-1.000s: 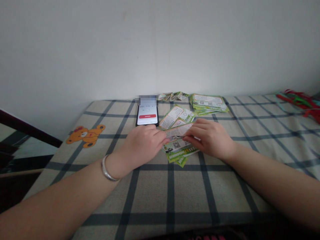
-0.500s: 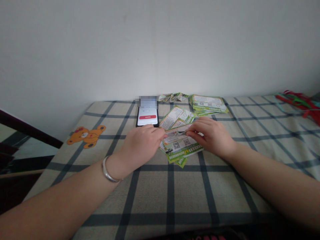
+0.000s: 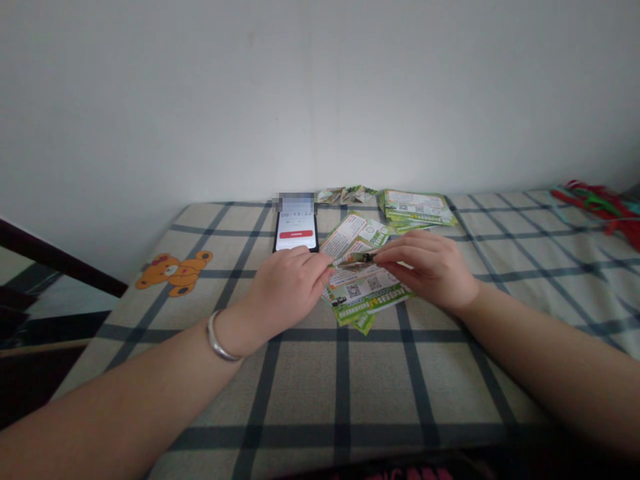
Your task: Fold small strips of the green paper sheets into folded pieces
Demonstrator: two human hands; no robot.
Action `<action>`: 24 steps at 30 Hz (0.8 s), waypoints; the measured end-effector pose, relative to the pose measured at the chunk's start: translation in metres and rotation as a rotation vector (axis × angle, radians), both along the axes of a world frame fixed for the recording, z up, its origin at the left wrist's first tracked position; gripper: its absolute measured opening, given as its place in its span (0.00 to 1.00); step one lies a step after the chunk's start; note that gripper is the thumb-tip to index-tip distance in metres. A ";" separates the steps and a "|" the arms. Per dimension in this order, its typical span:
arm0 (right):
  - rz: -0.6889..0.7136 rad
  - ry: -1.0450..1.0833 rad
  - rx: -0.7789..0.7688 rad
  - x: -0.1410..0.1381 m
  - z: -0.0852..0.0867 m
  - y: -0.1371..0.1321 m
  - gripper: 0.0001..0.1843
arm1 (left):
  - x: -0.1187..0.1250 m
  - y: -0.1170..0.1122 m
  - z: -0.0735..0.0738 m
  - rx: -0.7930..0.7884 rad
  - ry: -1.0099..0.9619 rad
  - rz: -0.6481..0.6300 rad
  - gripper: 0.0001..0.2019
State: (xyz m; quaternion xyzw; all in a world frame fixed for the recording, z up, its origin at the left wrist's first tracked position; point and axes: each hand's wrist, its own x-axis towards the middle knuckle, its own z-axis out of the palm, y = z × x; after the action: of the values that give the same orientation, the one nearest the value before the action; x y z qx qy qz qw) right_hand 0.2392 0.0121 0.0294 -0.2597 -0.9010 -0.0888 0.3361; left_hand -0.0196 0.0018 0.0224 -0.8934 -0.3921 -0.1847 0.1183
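Note:
Between my two hands is a small folded piece of printed paper (image 3: pixel 356 261). My left hand (image 3: pixel 289 285), with a silver bangle (image 3: pixel 219 339) on its wrist, pinches the left end. The fingertips of my right hand (image 3: pixel 427 268) grip the right end. Just beneath the folded paper, green-and-white printed leaflets (image 3: pixel 367 293) overlap at angles on the cloth; QR codes show on the top one. My fingers hide part of the folded paper's ends.
A phone (image 3: pixel 295 233) with a lit timer screen lies beyond my left hand. Folded papers (image 3: pixel 347 194) and a leaflet stack (image 3: pixel 420 208) lie by the wall. A bear sticker (image 3: pixel 175 272) is at left, red and green items (image 3: pixel 600 207) at far right, on the checked tablecloth (image 3: pixel 300 393).
The paper between my hands has turned and now shows more of its printed, folded face. My right hand has shifted slightly; both hands keep their pinch.

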 end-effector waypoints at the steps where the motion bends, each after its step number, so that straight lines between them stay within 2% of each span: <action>1: -0.025 -0.004 0.004 0.000 0.001 0.001 0.05 | 0.000 -0.001 0.000 -0.004 -0.002 -0.003 0.12; 7: -0.196 -0.013 -0.034 0.006 -0.001 0.013 0.06 | -0.001 -0.002 0.000 -0.048 0.003 -0.028 0.13; 13: -0.344 -0.046 0.002 0.012 0.002 0.018 0.08 | -0.004 0.000 -0.006 -0.132 0.016 -0.283 0.09; 16: -0.379 -0.161 0.079 0.015 0.011 0.015 0.10 | -0.004 -0.001 -0.008 -0.173 0.056 -0.348 0.14; 21: -0.364 -0.187 0.057 0.012 0.019 0.015 0.12 | -0.005 -0.004 -0.003 -0.268 0.089 -0.361 0.28; 24: -0.353 -0.237 0.068 0.002 0.019 0.025 0.12 | -0.006 -0.005 0.002 -0.297 0.107 -0.366 0.31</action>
State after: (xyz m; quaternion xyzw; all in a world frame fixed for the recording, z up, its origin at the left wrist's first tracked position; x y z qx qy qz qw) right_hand 0.2415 0.0372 0.0480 -0.3897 -0.8712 -0.2067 0.2156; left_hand -0.0255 -0.0031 0.0244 -0.9656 -0.2398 -0.0958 -0.0294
